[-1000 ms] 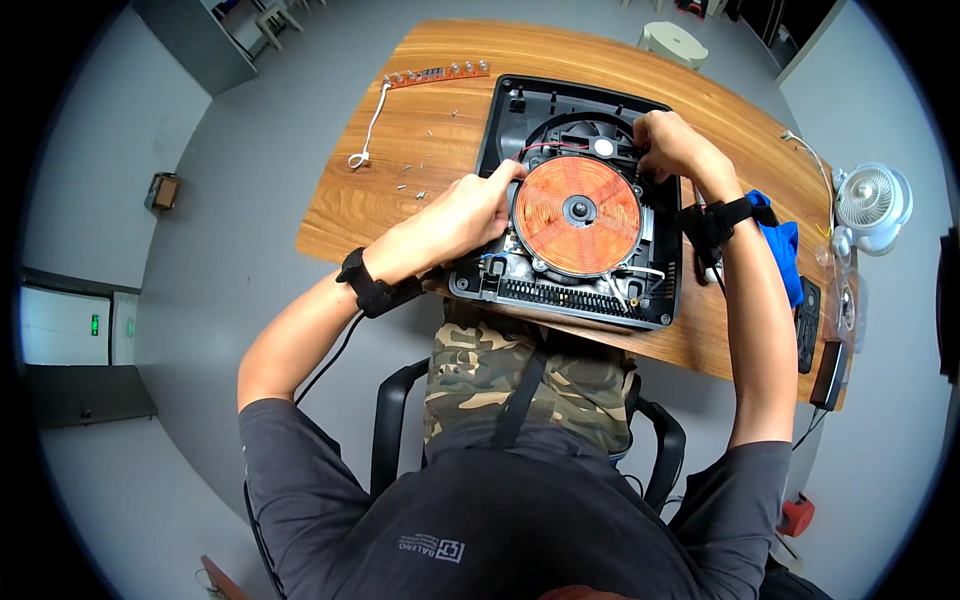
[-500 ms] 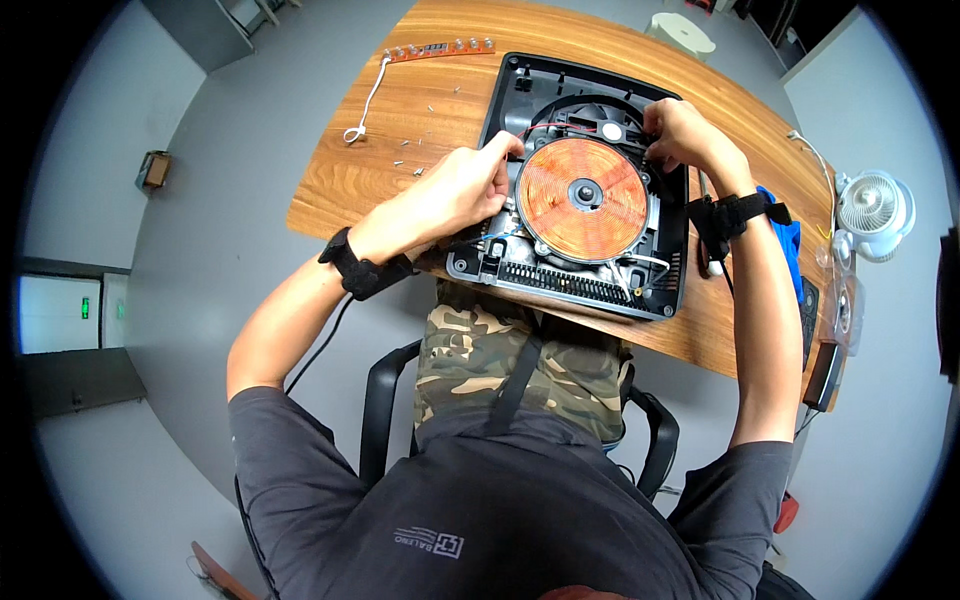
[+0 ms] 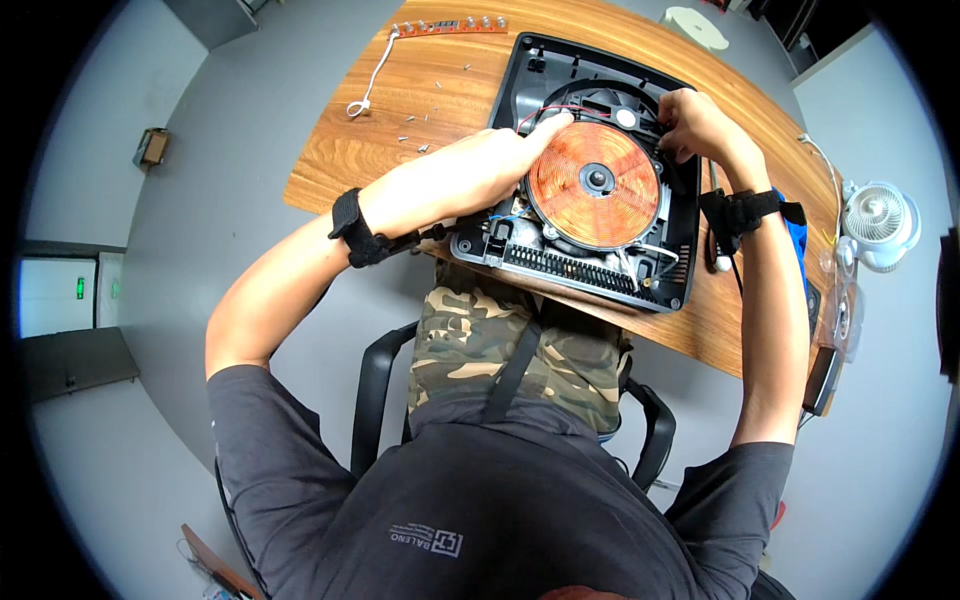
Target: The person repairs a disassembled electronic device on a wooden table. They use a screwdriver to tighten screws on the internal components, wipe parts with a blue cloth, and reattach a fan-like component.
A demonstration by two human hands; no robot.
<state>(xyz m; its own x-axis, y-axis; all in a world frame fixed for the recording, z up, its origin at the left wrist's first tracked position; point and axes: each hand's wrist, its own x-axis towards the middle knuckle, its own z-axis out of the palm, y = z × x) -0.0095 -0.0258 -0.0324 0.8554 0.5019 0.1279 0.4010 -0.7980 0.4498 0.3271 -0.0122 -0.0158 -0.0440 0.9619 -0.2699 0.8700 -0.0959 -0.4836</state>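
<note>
An opened induction cooker with a black plastic housing [image 3: 530,70] lies on the wooden table [image 3: 440,110]. Its round copper coil [image 3: 593,185] sits in the middle. My left hand [image 3: 500,160] rests on the coil's left rim, fingers curled over its edge near a red wire. My right hand [image 3: 695,125] grips the coil's upper right edge beside the fan opening [image 3: 610,103]. Both wrists wear black straps. A ribbed heat sink [image 3: 575,268] runs along the housing's near side.
Small screws [image 3: 415,120] lie scattered on the table left of the housing. A white cable [image 3: 372,75] and a strip of parts [image 3: 450,26] lie at the far left. A white disc [image 3: 695,28] sits at the back, a small white fan [image 3: 878,222] at right. My chair [image 3: 380,380] stands below.
The view has shifted so the cooker sits higher in the picture. My left hand slid up along the coil's left rim; my right hand stays at its upper right edge.
</note>
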